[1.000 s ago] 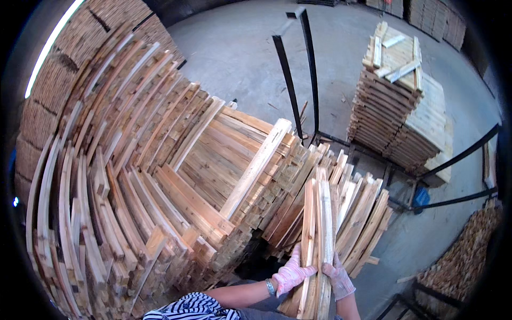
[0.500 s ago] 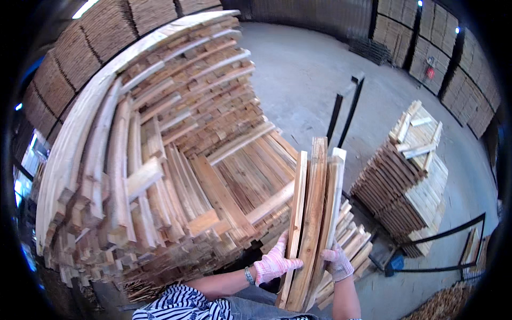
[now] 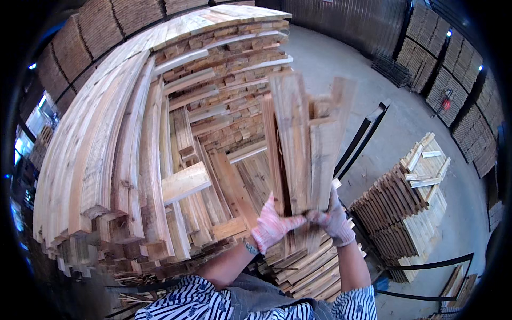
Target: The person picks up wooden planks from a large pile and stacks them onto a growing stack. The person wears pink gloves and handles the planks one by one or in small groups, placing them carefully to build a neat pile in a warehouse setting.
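A bundle of several wooden boards (image 3: pixel 294 144) stands raised in front of me, slightly smeared by motion. My left hand (image 3: pixel 273 224), in a pale pink work glove, is closed round its lower left side with the thumb across the front. On the lower right side my right hand (image 3: pixel 335 223), gloved alike, grips the same boards, the thumbs nearly meeting. The boards' tops spread apart a little. Below the hands lies a pile of loose boards (image 3: pixel 309 274). To the left rises a big stepped stack of boards (image 3: pixel 114 154), one short board (image 3: pixel 186 182) lying across it.
A smaller stack of boards (image 3: pixel 400 213) stands on the concrete floor at right. Black metal posts (image 3: pixel 362 138) rise beyond the bundle, and a black metal frame (image 3: pixel 426 266) sits lower right. Tall lumber stacks (image 3: pixel 448 80) line the far wall.
The bundle has been lifted higher and brought more upright, both hands rising with it. My view has shifted, so more of the left stack's top and the loose pile below shows.
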Motion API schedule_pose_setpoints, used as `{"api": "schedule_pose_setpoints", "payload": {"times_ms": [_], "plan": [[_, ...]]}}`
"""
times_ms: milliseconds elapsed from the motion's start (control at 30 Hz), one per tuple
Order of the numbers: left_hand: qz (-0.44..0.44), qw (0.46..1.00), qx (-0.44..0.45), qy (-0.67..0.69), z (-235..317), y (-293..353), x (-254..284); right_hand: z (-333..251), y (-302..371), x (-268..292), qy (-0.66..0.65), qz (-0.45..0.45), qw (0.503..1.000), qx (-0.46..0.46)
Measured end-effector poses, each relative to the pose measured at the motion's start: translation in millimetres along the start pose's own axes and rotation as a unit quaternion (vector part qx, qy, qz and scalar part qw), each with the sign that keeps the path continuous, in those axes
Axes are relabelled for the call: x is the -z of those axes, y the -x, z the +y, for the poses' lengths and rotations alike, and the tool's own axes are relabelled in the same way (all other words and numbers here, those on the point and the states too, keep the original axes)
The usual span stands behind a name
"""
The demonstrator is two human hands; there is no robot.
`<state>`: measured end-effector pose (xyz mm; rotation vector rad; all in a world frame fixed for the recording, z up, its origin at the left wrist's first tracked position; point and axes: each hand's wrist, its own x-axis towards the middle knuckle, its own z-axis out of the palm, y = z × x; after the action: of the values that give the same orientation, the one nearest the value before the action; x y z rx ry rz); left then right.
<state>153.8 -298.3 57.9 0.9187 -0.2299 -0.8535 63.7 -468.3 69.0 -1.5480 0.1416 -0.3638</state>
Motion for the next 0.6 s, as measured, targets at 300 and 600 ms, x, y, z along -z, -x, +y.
{"api": "schedule_pose_setpoints", "payload": {"times_ms": [300,600], "plan": [[0.051,0.982,-0.055,0.173,36,-75,-2,8,-97,15,0.098,-0.115,0.988,0.002],[0.093,0.91,0.001,-0.403,16,-108,33,111,-131,26,0.25,-0.162,0.95,-0.098]]}}
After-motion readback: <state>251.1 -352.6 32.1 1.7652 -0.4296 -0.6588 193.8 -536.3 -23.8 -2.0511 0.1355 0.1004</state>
